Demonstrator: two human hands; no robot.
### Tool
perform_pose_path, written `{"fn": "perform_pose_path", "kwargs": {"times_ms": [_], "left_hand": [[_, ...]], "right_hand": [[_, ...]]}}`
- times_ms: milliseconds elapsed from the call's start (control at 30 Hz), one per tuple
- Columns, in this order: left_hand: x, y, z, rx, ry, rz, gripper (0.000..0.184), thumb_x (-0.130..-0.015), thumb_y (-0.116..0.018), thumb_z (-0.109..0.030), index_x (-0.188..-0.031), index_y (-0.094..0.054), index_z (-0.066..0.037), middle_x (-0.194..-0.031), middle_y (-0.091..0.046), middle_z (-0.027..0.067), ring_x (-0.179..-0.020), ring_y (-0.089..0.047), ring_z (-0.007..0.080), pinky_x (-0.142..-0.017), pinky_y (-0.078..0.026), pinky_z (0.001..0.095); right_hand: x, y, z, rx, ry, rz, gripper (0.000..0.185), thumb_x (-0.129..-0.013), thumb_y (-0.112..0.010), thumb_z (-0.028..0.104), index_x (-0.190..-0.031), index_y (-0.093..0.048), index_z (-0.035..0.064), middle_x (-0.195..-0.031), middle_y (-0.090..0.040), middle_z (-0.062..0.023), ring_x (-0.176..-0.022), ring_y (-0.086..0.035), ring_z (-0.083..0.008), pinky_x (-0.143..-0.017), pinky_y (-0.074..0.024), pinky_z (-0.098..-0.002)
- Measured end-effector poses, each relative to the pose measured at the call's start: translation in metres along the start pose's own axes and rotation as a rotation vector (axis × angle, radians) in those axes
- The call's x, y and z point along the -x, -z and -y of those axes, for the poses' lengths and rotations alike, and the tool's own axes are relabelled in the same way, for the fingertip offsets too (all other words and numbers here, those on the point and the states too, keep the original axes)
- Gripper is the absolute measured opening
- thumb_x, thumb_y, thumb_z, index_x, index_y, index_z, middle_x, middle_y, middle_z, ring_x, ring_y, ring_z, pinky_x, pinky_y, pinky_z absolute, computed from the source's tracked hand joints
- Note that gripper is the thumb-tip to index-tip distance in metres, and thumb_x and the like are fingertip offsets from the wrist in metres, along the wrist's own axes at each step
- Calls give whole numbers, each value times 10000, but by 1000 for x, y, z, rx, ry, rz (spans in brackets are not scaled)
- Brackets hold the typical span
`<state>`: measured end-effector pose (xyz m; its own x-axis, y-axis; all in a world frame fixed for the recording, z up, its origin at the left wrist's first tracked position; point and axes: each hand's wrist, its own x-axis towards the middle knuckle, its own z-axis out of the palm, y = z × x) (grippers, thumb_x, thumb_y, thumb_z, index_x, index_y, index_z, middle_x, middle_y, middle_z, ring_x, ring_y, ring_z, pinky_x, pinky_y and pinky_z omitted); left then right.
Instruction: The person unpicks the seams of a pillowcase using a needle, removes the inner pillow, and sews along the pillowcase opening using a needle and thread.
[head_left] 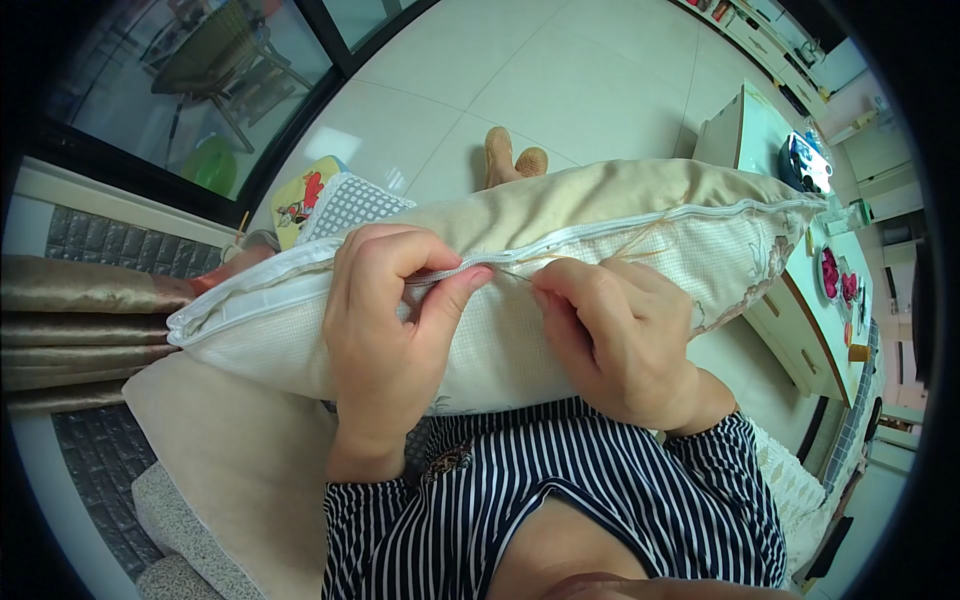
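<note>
A long cream cushion (480,360) lies across my lap, its white zipper (580,236) running along the upper edge. My left hand (385,300) is closed, pinching the zipper edge between thumb and fingers. Just to the right, my right hand (625,335) pinches a thin needle (514,275), whose far end meets the fabric by my left thumb. Yellow-brown thread (640,240) trails over the zipper and the cover to the right of the needle. At the left end, the cover's edges stand apart along the zipper.
A white cabinet (755,140) with a glass-like top stands at the right, bearing a blue object (803,163) and dark red items (830,272). Patterned cloths (350,205) sit beyond the cushion. Brown curtain (95,325) hangs at left, below a glass door (180,100).
</note>
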<state>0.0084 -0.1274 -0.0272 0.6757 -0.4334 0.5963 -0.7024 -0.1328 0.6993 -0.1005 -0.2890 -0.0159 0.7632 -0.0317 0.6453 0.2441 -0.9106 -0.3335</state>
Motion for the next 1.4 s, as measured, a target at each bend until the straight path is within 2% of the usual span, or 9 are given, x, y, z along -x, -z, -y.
{"fn": "perform_pose_path", "kwargs": {"times_ms": [133,333,533,600,700,1067,1233,1333,1400], "left_hand": [[1,1,-4,-20,11,-9,325,-740,-835,-21,-946,-586,-57,-890,-602,74,-786,-590,233,-675,-498,338],[0,2,-2,-74,-100,19,321,-745,-827,-9,-970,-604,-59,-905,-606,67,-794,-591,237,-688,-500,330],[-6,13,-15,-191,104,56,275,-751,-825,-23,-955,-642,-28,-907,-643,55,-831,-592,179,-760,-480,317],[-6,20,-13,-379,-50,165,208,-766,-815,-67,-905,-663,-36,-880,-649,62,-854,-593,219,-798,-459,340],[-6,17,-10,-327,-29,132,150,-808,-780,-162,-861,-661,-87,-818,-614,8,-816,-572,212,-892,-389,374],[-6,16,-6,-315,-90,144,160,-803,-785,-156,-888,-661,-98,-819,-607,10,-822,-572,217,-890,-390,382],[-9,21,-13,-312,-64,144,163,-767,-792,-45,-881,-676,-35,-843,-620,65,-844,-581,237,-827,-440,342],[-8,22,-13,-189,203,117,133,-805,-749,-22,-916,-675,-11,-878,-629,63,-855,-583,202,-816,-451,315],[-10,25,-1,-252,40,258,101,-839,-727,-100,-909,-684,-41,-846,-618,33,-842,-581,239,-883,-413,387]], "right_hand": [[-2,1,3,-60,2,55,262,-763,-734,-46,-985,-619,32,-698,-623,-62,-523,-570,-199,-479,-443,-322],[-5,-6,8,-39,1,48,264,-760,-749,-26,-978,-612,35,-692,-627,-59,-524,-583,-197,-480,-457,-322],[-2,-6,6,-40,18,50,274,-747,-746,-42,-976,-610,24,-697,-631,-62,-517,-582,-203,-476,-455,-322],[-2,-3,7,-44,15,68,275,-746,-742,-47,-977,-610,22,-705,-635,-66,-517,-583,-204,-478,-456,-321],[0,-2,6,-45,12,85,278,-746,-739,-53,-979,-609,22,-711,-640,-71,-516,-584,-205,-483,-458,-320],[-9,-9,5,-47,10,66,247,-781,-750,-12,-979,-609,34,-678,-634,-76,-523,-604,-227,-489,-473,-323],[-22,6,2,-3,-19,90,247,-745,-770,-10,-969,-687,55,-772,-604,-79,-638,-619,-224,-528,-475,-326],[-28,6,-1,-135,-120,103,215,-729,-774,-15,-920,-716,64,-817,-555,-65,-711,-579,-208,-588,-460,-308],[-29,9,-4,-202,-173,154,184,-734,-770,-16,-896,-723,59,-821,-530,-55,-742,-541,-199,-645,-445,-303]]}}
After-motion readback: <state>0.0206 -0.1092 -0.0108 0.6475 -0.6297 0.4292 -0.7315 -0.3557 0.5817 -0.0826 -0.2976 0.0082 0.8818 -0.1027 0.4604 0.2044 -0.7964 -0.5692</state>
